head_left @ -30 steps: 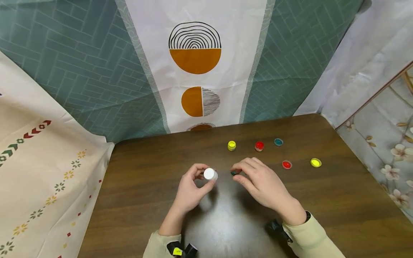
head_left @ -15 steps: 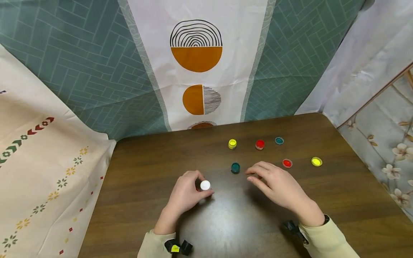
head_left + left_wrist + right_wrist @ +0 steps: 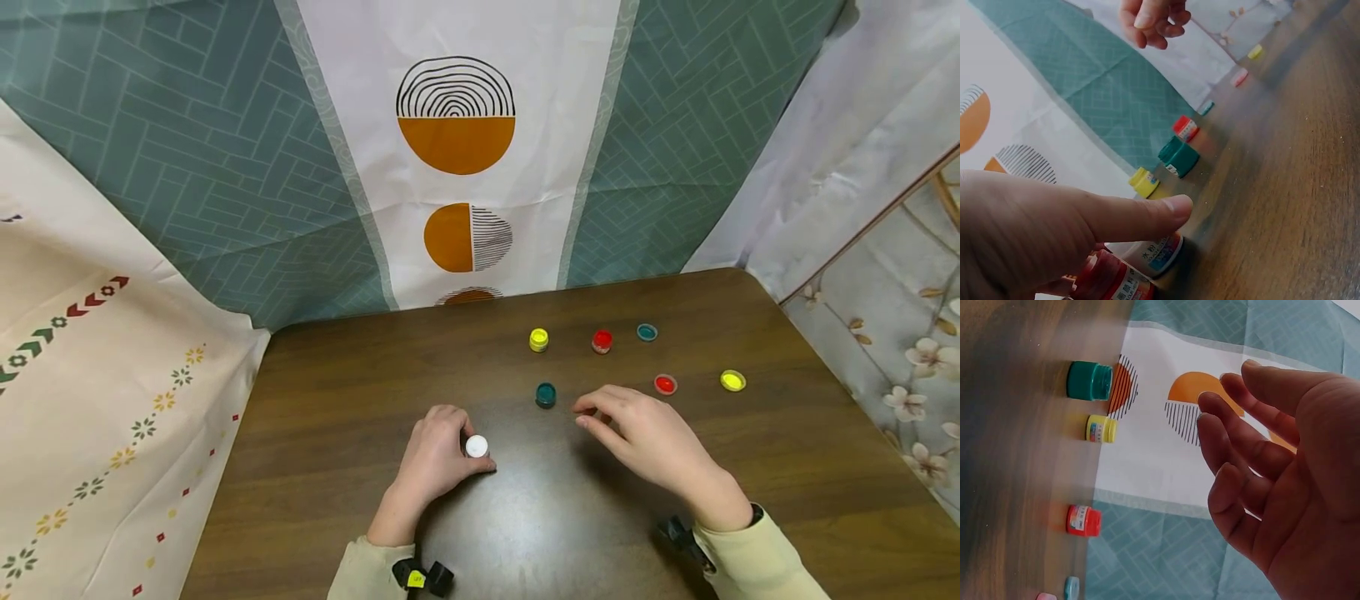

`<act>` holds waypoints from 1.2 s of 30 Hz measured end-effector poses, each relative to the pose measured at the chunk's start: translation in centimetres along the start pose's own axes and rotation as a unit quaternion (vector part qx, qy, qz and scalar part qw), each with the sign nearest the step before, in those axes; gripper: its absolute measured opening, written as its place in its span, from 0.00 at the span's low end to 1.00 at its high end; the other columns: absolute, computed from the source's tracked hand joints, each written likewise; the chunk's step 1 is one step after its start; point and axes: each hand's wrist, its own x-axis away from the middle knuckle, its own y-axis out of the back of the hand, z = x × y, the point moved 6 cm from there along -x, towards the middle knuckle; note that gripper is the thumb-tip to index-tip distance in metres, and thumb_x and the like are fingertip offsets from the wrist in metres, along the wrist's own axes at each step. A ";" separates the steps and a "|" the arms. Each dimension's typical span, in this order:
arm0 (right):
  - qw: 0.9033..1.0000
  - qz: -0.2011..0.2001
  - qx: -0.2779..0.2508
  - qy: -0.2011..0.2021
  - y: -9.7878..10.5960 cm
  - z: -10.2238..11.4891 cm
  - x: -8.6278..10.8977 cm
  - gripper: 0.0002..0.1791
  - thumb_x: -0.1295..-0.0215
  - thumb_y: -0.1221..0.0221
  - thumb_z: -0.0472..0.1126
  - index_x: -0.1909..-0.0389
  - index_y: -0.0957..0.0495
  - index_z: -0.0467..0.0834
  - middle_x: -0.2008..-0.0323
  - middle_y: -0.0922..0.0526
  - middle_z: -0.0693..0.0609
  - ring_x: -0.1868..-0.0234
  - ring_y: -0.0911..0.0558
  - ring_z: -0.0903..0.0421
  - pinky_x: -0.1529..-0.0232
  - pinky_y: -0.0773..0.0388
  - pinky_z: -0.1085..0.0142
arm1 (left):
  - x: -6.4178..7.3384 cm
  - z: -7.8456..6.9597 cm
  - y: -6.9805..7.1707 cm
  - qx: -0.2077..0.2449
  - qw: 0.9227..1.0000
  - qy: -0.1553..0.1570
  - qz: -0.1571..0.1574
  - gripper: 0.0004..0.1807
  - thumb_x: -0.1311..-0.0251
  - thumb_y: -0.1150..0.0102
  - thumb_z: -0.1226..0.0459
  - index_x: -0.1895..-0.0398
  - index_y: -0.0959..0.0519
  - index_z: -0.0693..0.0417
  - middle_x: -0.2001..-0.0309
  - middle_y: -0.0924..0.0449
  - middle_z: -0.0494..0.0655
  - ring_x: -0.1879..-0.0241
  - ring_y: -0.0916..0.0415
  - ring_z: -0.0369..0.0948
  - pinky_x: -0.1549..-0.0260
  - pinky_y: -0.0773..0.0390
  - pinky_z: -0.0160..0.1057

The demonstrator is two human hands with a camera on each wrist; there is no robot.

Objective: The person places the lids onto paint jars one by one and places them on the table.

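My left hand (image 3: 435,454) curls round a small paint jar with a white top (image 3: 477,447), down at the table left of centre. In the left wrist view, the thumb (image 3: 1141,215) passes over that labelled jar, and a dark red paint jar (image 3: 1110,278) sits close beside it within the hand, its far part hidden. A dark green paint jar (image 3: 546,395) without its lid stands between the two hands. Just right of it, my right hand (image 3: 641,433) hovers with relaxed, slightly bent fingers and nothing in them.
Toward the back of the brown table (image 3: 337,383) stand lidless yellow (image 3: 538,340) and red (image 3: 602,342) jars. Lids in teal (image 3: 647,332), red (image 3: 665,384) and yellow (image 3: 732,381) lie to the right. Patterned cloth (image 3: 457,183) hangs behind the table.
The right hand has let go of the green jar, which now stands on the table, and moved right. My left hand has brought the white-topped jar down and slightly nearer.
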 end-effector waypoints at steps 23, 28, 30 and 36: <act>0.999 0.027 -0.011 -0.032 0.4 -3.1 0.2 0.07 0.26 0.31 0.44 0.50 0.12 0.52 0.57 0.15 0.65 0.61 0.19 0.65 0.59 0.18 0.63 | -0.5 -3.3 1.1 0.085 0.996 -0.006 -0.027 0.45 0.50 0.13 0.50 0.29 0.22 0.53 0.34 0.21 0.50 0.31 0.30 0.54 0.36 0.27 0.61; 0.999 0.025 -0.005 -0.047 1.2 -4.5 0.6 0.06 0.25 0.32 0.45 0.51 0.12 0.53 0.58 0.15 0.66 0.59 0.20 0.62 0.56 0.19 0.58 | -1.4 -5.2 0.4 0.143 0.988 0.020 -0.044 0.40 0.44 0.16 0.54 0.29 0.22 0.54 0.36 0.19 0.51 0.38 0.26 0.51 0.42 0.22 0.56; 0.998 0.024 -0.005 -0.053 1.4 -5.0 0.8 0.05 0.24 0.33 0.45 0.52 0.12 0.53 0.58 0.14 0.65 0.59 0.19 0.61 0.56 0.20 0.57 | -1.7 -5.7 -0.3 0.154 0.987 0.033 -0.037 0.38 0.41 0.19 0.53 0.28 0.22 0.53 0.38 0.18 0.51 0.40 0.25 0.49 0.44 0.21 0.54; 0.998 0.023 -0.004 -0.066 1.4 -6.2 1.7 0.07 0.24 0.33 0.46 0.51 0.12 0.52 0.59 0.15 0.65 0.59 0.19 0.61 0.58 0.19 0.59 | -2.3 -6.7 -2.8 0.135 0.988 0.063 -0.042 0.36 0.37 0.23 0.51 0.29 0.22 0.56 0.42 0.17 0.52 0.41 0.23 0.50 0.44 0.20 0.54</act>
